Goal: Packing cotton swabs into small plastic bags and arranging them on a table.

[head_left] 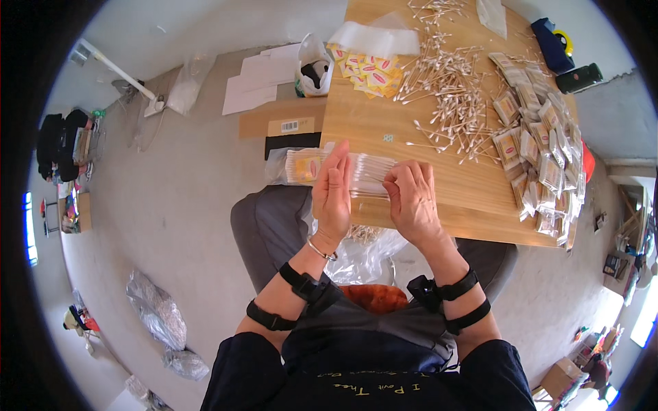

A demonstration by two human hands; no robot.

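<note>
Wooden table [363,123], grey floor [178,205], left fingers [338,161] together, right fingers [411,172] curled at cotton swabs [371,172], grip unclear

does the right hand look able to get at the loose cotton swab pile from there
Likely yes: the loose cotton swab pile lies just beyond the right hand, with only bare tabletop between, though its fingertips are at the row of swabs now.

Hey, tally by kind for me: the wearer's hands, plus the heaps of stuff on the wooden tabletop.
Left hand and right hand: 2
Loose swab heap: 1
Yellow card heap: 1
Bagged swab heap: 1
Total: 5
</note>
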